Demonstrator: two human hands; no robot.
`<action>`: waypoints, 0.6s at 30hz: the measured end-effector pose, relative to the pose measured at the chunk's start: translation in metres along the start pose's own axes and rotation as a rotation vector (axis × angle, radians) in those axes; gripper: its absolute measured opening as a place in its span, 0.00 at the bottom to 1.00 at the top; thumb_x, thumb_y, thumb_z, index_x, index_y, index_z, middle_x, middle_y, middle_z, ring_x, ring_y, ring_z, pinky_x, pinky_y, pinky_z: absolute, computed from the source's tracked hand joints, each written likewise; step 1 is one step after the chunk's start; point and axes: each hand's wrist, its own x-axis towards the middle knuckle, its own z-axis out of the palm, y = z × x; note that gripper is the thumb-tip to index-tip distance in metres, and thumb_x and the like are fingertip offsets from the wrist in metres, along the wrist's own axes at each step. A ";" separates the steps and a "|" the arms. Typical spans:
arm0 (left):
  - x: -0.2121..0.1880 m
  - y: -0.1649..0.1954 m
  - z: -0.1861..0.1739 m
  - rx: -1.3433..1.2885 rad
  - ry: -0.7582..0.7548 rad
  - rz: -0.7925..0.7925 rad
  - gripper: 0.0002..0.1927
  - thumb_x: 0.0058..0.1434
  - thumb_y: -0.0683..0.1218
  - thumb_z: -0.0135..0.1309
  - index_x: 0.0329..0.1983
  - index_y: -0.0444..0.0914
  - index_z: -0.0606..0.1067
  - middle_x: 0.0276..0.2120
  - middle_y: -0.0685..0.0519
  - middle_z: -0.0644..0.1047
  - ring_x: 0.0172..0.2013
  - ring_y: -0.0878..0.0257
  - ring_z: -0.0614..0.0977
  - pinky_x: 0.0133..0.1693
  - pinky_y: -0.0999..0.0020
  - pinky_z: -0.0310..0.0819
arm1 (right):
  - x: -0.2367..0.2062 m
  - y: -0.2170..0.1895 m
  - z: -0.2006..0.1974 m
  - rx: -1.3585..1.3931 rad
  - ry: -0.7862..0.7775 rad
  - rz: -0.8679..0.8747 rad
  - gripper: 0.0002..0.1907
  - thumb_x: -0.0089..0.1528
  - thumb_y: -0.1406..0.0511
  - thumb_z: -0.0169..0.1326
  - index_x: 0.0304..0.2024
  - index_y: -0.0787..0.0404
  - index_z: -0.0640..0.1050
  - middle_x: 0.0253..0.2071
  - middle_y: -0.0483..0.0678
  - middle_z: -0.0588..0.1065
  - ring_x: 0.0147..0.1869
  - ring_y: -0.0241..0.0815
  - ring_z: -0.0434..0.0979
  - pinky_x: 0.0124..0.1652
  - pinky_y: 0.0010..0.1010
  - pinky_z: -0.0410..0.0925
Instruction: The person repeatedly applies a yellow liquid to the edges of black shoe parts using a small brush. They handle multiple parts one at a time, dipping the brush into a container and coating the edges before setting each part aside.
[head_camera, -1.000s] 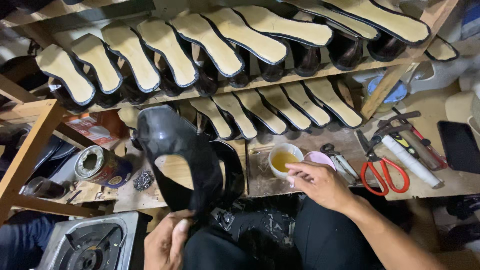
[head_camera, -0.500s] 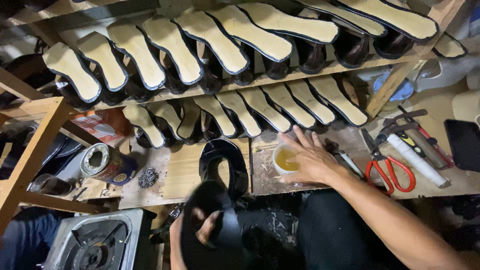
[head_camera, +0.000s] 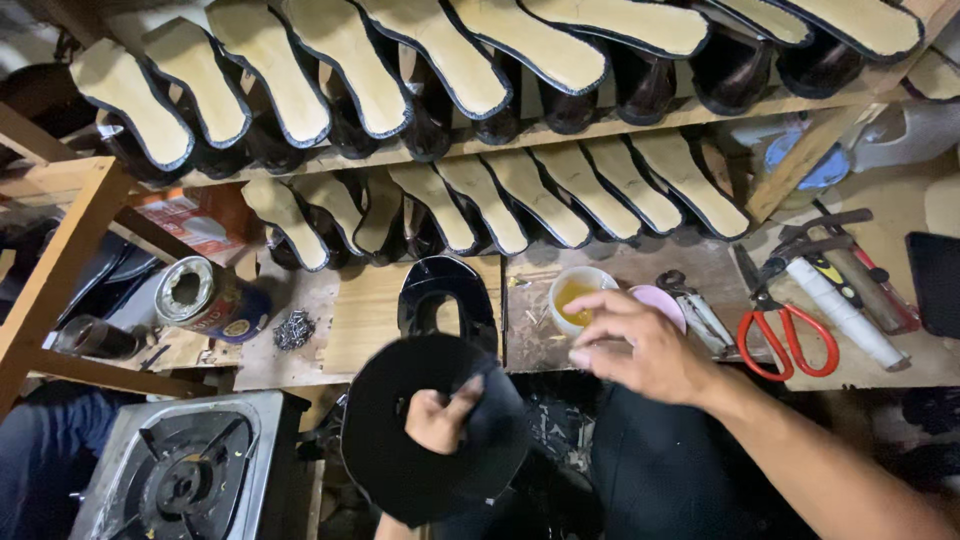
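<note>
My left hand (head_camera: 438, 420) grips a black shoe upper (head_camera: 400, 440) low in the middle of the view, fingers poking through its opening. My right hand (head_camera: 640, 345) hovers with fingers curled just in front of a small white cup of yellow glue (head_camera: 578, 297), holding nothing that I can see. Another black shoe upper (head_camera: 447, 300) lies flat on the wooden bench (head_camera: 370, 315) just beyond the one I hold.
Two slanted racks hold several black shoes with tan insoles (head_camera: 430, 60). On the bench lie a pink lid (head_camera: 662, 303), red-handled scissors (head_camera: 790, 330), a white tube (head_camera: 845, 312), pliers, an open tin can (head_camera: 205, 297) and a heap of tacks (head_camera: 295, 328). A gas stove (head_camera: 180, 470) stands bottom left.
My left hand lowered the black upper from in front of the racks down toward my lap. My right hand went to the glue cup and has drawn back a little.
</note>
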 end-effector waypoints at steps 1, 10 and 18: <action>0.001 0.003 0.007 -0.110 -0.057 -0.034 0.11 0.60 0.44 0.58 0.41 0.32 0.79 0.31 0.48 0.79 0.29 0.61 0.76 0.32 0.66 0.69 | -0.004 -0.008 0.003 0.004 -0.013 -0.012 0.13 0.55 0.61 0.65 0.38 0.62 0.85 0.60 0.51 0.74 0.64 0.50 0.74 0.61 0.41 0.66; -0.044 0.085 0.068 -0.174 -0.369 0.083 0.13 0.63 0.41 0.56 0.48 0.30 0.78 0.39 0.50 0.81 0.38 0.65 0.81 0.44 0.69 0.76 | -0.018 -0.025 0.014 -0.192 -0.023 -0.356 0.24 0.56 0.68 0.63 0.56 0.58 0.80 0.54 0.51 0.72 0.53 0.44 0.80 0.50 0.34 0.76; -0.047 0.089 0.074 -0.002 -0.470 0.174 0.12 0.64 0.40 0.54 0.49 0.32 0.79 0.37 0.56 0.80 0.38 0.71 0.76 0.44 0.75 0.72 | -0.008 -0.018 0.013 -0.459 0.213 -0.584 0.26 0.57 0.69 0.63 0.58 0.46 0.76 0.53 0.51 0.72 0.52 0.50 0.81 0.50 0.37 0.76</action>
